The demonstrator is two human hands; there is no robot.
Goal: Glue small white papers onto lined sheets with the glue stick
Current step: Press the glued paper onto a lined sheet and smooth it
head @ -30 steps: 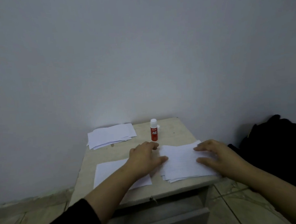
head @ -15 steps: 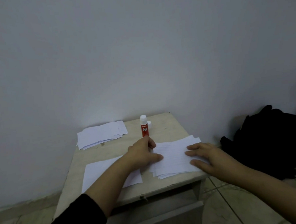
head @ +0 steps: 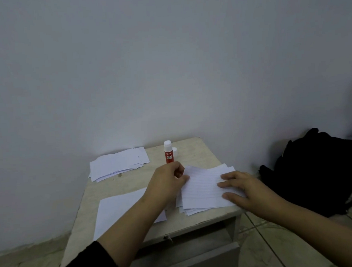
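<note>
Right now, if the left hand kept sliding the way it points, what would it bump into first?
Probably the glue stick, standing upright just beyond the left hand; depth is hard to judge, so it might slip past.

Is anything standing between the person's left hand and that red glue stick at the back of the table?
Nothing visible does. The left hand pinches the edge of the lined sheets just in front of the glue stick, which stands upright with only bare table around it.
</note>
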